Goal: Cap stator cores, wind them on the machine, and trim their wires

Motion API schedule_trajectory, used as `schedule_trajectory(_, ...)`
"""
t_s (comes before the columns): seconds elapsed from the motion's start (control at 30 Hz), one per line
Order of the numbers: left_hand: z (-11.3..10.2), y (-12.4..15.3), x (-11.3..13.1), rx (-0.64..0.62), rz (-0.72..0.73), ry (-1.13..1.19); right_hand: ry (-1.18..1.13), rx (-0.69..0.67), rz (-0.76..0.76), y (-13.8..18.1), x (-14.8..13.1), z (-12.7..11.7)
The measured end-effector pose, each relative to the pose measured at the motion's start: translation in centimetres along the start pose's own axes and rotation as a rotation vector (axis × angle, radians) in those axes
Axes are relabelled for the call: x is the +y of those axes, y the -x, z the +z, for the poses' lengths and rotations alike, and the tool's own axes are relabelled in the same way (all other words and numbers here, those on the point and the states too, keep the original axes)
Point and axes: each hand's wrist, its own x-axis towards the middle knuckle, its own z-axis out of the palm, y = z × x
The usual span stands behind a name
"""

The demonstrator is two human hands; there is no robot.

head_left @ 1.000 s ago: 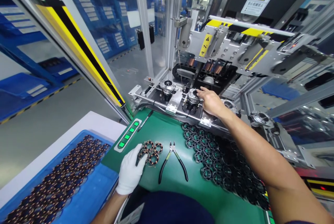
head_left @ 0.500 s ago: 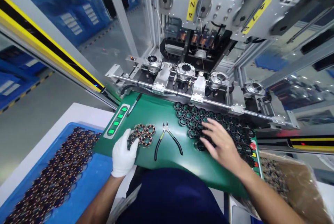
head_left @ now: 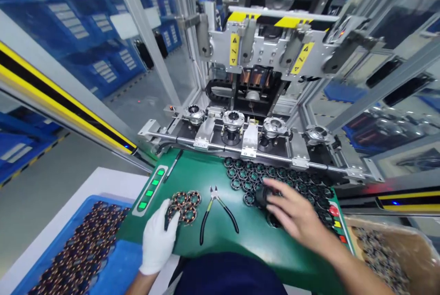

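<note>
My left hand (head_left: 158,237), in a white glove, curls its thumb and fingers round the near-left copper-wound stator (head_left: 175,213) of a small cluster lying on the green table (head_left: 220,235). My bare right hand (head_left: 297,214) pinches black ring-shaped stator cores (head_left: 262,195) at the near edge of a wide group of them; the fingers partly hide how many. Between my hands lie diagonal cutters (head_left: 213,194), jaws pointing away and black handles spread. More black cores (head_left: 248,199) sit just left of my right fingers.
Behind the table runs a machine with a row of round metal fixtures (head_left: 233,121). A blue tray (head_left: 118,258) of copper-wound stators stands at left. A pen (head_left: 173,166) lies by the green button panel (head_left: 150,190). A box of small parts (head_left: 381,251) is at right.
My view has tilted up, showing more of the machine. My right fingers have closed on black cores and tipped them up. My left hand stays at the copper-wound stators.
</note>
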Motion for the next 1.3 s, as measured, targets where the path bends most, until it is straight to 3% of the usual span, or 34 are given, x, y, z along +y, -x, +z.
schedule_trajectory(0.1, 0.5, 0.5, -1.2, -0.038, -0.034, 0.031, 0.118, 0.185, -0.026, -6.6, 4.6, -4.4)
schedule_trajectory(0.17, 0.7, 0.7, -1.8, -0.067, -0.052, 0.039, 0.148, 0.203, 0.036, -10.5, 8.3, -5.9)
schedule_trajectory(0.27, 0.7, 0.7, -2.1, -0.075, -0.028, 0.035, 0.158, 0.17, 0.077, -14.0, 12.9, -6.4)
schedule_trajectory(0.37, 0.4, 0.6, -1.7, -0.062, -0.024, 0.015, 0.156, 0.112, 0.093, -14.8, 15.0, -6.2)
schedule_trajectory(0.9, -0.1, 0.1, -0.5, -0.074, -0.035, 0.0, 0.279, -0.234, 0.101, -14.3, 15.1, -7.1)
schedule_trajectory(1.17, -0.2, -0.3, 0.2, -0.061, -0.052, 0.027, 0.387, -0.153, 0.107, -13.0, 15.0, -5.7)
schedule_trajectory(1.3, -0.4, -0.4, 0.8, -0.041, -0.044, 0.049, 0.412, -0.051, 0.08, -11.0, 10.7, -4.4)
